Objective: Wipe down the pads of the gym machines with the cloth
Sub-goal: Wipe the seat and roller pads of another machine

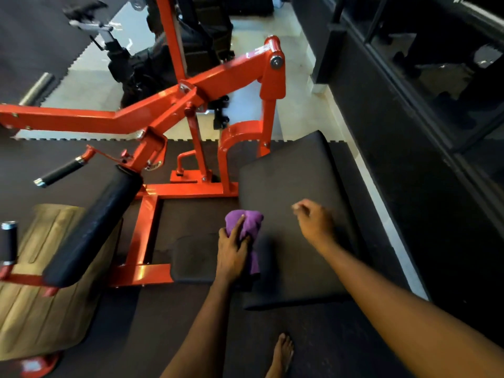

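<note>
Two hands: left hand (pixel 234 248) gripped the cloth (pixel 249 221), right hand (pixel 316 225) loose, empty; I favoured flat overlapping strokes across the pad (pixel 286 184).

I see a purple cloth (pixel 246 227) on a black seat pad (pixel 294 186); at ten o'clock, an orange-red machine frame (pixel 163 110); at eight o'clock, a tan ribbed footplate (pixel 41 296).

I'm holding a soft, fuzzy purple cloth (pixel 254 220); the pad (pixel 283 181) is looking matt black leatherette, and the frame (pixel 226 75) at eleven o'clock is gleaming, glossy red-painted metal.
</note>
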Tool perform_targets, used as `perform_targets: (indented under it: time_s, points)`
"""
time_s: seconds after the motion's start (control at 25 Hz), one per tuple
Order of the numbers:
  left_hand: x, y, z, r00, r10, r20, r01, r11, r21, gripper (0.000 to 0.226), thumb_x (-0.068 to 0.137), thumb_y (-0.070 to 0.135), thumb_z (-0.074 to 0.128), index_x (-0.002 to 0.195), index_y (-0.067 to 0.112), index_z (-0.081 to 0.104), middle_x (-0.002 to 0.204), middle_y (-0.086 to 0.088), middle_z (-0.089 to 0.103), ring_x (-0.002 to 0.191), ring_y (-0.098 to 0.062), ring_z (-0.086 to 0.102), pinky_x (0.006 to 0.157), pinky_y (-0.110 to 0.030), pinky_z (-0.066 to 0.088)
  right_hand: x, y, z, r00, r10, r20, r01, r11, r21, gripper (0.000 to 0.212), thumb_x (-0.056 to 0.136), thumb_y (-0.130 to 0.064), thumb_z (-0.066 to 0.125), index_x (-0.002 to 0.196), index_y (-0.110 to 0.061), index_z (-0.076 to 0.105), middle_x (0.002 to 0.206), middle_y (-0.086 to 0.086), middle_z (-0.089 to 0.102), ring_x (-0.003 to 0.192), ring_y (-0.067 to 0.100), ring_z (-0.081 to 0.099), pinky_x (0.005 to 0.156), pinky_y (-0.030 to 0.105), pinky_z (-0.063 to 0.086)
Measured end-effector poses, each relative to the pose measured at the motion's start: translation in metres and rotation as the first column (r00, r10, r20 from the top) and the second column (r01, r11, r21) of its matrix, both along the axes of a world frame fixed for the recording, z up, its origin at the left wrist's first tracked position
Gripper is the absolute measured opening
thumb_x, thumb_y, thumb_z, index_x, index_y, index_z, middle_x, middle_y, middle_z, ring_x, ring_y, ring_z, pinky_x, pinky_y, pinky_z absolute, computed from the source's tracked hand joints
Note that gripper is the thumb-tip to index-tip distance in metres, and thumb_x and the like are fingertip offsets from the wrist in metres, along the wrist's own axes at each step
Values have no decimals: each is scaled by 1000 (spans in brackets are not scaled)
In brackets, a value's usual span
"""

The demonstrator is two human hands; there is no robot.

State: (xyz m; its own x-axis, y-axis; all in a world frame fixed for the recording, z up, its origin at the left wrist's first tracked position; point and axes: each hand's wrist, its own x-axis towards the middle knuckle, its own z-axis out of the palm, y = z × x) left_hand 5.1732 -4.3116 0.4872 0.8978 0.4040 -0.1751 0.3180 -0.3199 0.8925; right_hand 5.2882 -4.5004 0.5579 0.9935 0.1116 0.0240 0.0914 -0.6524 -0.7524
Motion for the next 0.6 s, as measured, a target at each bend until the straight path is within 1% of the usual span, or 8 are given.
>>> perform_targets:
  time_s: [0.08, 0.12, 0.16, 0.24, 0.32, 0.44, 0.52, 0.6]
  points:
    - [-17, 24, 24, 995, -73, 71, 73, 997, 7, 84, 80, 57, 56, 155, 31, 32, 125, -8, 39, 116, -25, 51, 103, -32, 41, -33, 48, 6, 922, 147, -358, -74, 975, 210, 14, 103, -27, 56, 96, -20, 66, 96, 13, 72, 79, 28, 68, 64, 33, 54]
    - [-26, 37, 34, 988, -119, 99, 119, 993, 6, 95, 75, 61, 58, 157, 26, 27, 128, -6, 38, 119, -19, 48, 103, -28, 37, -47, 69, 6, 896, 186, -404, -77, 960, 271, 10, 102, -31, 57, 98, -25, 64, 98, 10, 70, 79, 23, 66, 63, 32, 54]
    - [-37, 55, 43, 979, -161, 127, 162, 987, 4, 105, 71, 63, 61, 158, 21, 22, 131, -5, 37, 123, -14, 44, 106, -25, 33, -63, 92, 6, 902, 190, -386, -64, 946, 317, 4, 100, -32, 62, 98, -29, 62, 100, 6, 69, 81, 20, 65, 66, 34, 55]
    - [-59, 89, 56, 964, -206, 167, 210, 978, -8, 114, 68, 64, 65, 159, 15, 16, 136, -4, 35, 131, -12, 37, 112, -22, 27, -88, 127, 4, 959, 123, -257, -38, 949, 314, 21, 89, -23, 74, 100, -32, 59, 101, 2, 68, 86, 18, 64, 76, 40, 58]
    - [-78, 128, 63, 969, -178, 171, 192, 979, -73, 113, 68, 61, 63, 159, 16, 14, 138, -3, 32, 131, -11, 36, 113, -19, 27, -107, 156, 8, 985, 94, -142, -50, 957, 287, 32, 83, -6, 70, 102, -28, 59, 100, 1, 68, 87, 18, 63, 82, 41, 56]
    - [-104, 184, 73, 976, -165, 144, 181, 978, -103, 104, 68, 54, 63, 158, 18, 21, 135, -6, 39, 115, -8, 50, 95, -5, 37, -138, 191, 25, 991, 117, -66, -90, 944, 319, 29, 77, -3, 56, 94, -27, 59, 96, 1, 68, 89, 16, 63, 84, 31, 52]
    - [-113, 207, 80, 962, -252, 102, 254, 967, -1, 83, 71, 44, 64, 144, 8, 47, 129, -11, 56, 114, -15, 58, 97, -16, 45, -148, 203, 26, 988, 151, -24, -136, 939, 317, 24, 77, -5, 53, 90, -25, 59, 91, -4, 65, 85, 6, 62, 82, 20, 49]
    - [-113, 224, 83, 956, -293, 17, 291, 954, 70, 60, 76, 28, 66, 125, -6, 62, 119, -17, 68, 111, -18, 60, 96, -31, 46, -149, 215, 16, 988, 153, -27, -138, 943, 302, 25, 77, -6, 52, 87, -28, 58, 89, -9, 64, 81, -5, 60, 78, 14, 47]
